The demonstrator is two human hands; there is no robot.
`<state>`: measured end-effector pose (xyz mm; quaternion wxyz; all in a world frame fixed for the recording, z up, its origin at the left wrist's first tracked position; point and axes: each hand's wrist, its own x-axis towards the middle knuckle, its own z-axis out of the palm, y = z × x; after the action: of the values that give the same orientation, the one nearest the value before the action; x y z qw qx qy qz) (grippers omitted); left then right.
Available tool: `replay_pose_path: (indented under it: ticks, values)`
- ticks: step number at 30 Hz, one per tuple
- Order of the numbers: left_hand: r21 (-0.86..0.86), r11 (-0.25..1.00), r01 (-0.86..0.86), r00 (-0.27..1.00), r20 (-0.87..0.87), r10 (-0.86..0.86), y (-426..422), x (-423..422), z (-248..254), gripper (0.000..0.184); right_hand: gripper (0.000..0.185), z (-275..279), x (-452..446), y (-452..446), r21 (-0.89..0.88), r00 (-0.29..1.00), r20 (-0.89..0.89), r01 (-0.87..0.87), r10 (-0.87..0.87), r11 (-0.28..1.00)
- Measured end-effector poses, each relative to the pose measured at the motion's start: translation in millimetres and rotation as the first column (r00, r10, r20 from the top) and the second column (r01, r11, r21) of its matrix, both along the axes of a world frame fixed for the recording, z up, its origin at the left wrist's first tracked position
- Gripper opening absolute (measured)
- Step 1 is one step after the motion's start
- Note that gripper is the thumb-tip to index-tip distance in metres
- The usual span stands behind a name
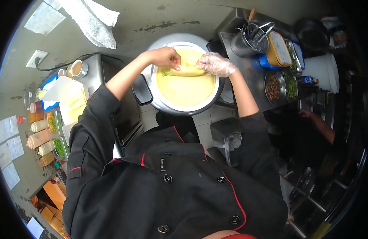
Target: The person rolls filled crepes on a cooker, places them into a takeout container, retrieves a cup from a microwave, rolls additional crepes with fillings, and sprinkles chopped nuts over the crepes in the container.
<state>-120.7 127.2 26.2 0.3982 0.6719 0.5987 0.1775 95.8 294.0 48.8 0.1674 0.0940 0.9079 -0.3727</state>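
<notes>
A rolled yellow wrap [188, 71] with green leaves showing at its left end lies over a round pale-yellow sheet [186, 91] in a wide, white-rimmed round pan [154, 79]. Bare, my left hand [167, 58] has thumb and fingers closed on the wrap's left part. My right hand [217, 64], in a clear plastic glove, grips its right end. Between the hands the middle of the roll is visible. The filling inside is mostly hidden.
On the left are sauce bottles [38, 138], a bowl of brown sauce [77, 68] and tubs of greens [60, 147]. At right stand a utensil pot [249, 42], a bowl of brown pieces [274, 87] and a white bucket [321, 71]. Another person's arm [321, 125] shows far right.
</notes>
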Motion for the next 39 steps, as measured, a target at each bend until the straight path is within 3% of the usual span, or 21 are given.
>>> replay_pose_path:
  ticks: [1,4,7,10,13,14,17,18,21,22,25,30,33,39]
  values:
    - [-0.141,0.990,0.012,0.999,0.039,-0.006,6.0,-4.7,4.3,0.032,0.030,-2.2,-4.4,3.5,-0.055,0.996,0.064,0.068,-0.065,0.996]
    - [-0.151,0.988,-0.022,1.000,-0.026,0.018,12.6,-9.6,3.6,0.032,0.030,-19.4,-11.7,7.9,0.136,0.997,-0.076,-0.011,0.021,0.991]
    - [-0.186,0.977,-0.099,0.993,0.050,0.110,11.1,-13.3,-11.3,0.033,0.030,-2.9,-11.7,-7.7,0.084,0.987,-0.104,0.132,-0.123,0.988]
    - [-0.128,0.978,-0.162,0.978,0.115,0.177,3.3,-14.7,-15.7,0.033,0.030,-21.8,11.5,-3.1,0.013,0.816,-0.405,0.456,-0.412,0.890]
    - [-0.053,0.972,-0.228,0.961,0.150,0.234,-9.0,-5.4,-11.4,0.031,0.031,-21.1,35.6,-4.5,-0.064,0.703,0.005,0.710,-0.711,0.701]
    - [-0.037,0.968,-0.248,0.954,0.166,0.251,-12.6,-4.8,-14.7,0.031,0.034,-30.2,38.9,-8.5,-0.203,0.689,0.017,0.712,-0.724,0.672]
    - [-0.017,0.958,-0.285,0.937,0.208,0.282,-18.7,-4.4,-21.6,0.030,0.034,-42.8,35.6,-12.1,-0.104,0.748,-0.029,0.657,-0.663,0.747]
    - [-0.016,0.954,-0.300,0.929,0.223,0.295,-19.3,-3.2,-23.7,0.029,0.038,-40.5,30.9,-15.0,0.010,0.771,-0.104,0.633,-0.629,0.774]
    - [0.023,0.953,-0.303,0.931,0.222,0.291,-19.8,-2.6,-25.5,0.026,0.040,-27.6,19.1,-30.0,0.006,0.768,-0.099,0.637,-0.633,0.771]
    - [0.017,0.954,-0.300,0.930,0.227,0.289,-20.0,-3.0,-25.1,0.026,0.040,-16.6,16.0,-33.0,0.000,0.769,-0.016,0.639,-0.639,0.769]
    - [0.010,0.955,-0.297,0.929,0.233,0.286,-19.4,-3.2,-24.9,0.026,0.037,-54.6,18.5,-21.7,-0.089,0.752,-0.123,0.642,-0.648,0.762]
    - [-0.016,0.947,-0.320,0.926,0.206,0.316,-18.5,-2.5,-20.3,0.032,0.034,-68.0,15.1,-13.1,-0.087,0.755,-0.092,0.643,-0.649,0.761]
    - [0.184,0.917,-0.354,0.935,0.107,0.339,-21.9,3.0,-19.4,0.036,0.029,-62.6,9.7,-13.6,-0.021,0.770,-0.133,0.627,-0.624,0.778]
    - [0.450,0.808,-0.381,0.924,0.226,0.309,-32.3,9.0,-23.8,0.031,0.021,-52.7,1.4,-18.9,-0.037,0.705,-0.321,0.658,-0.632,0.752]
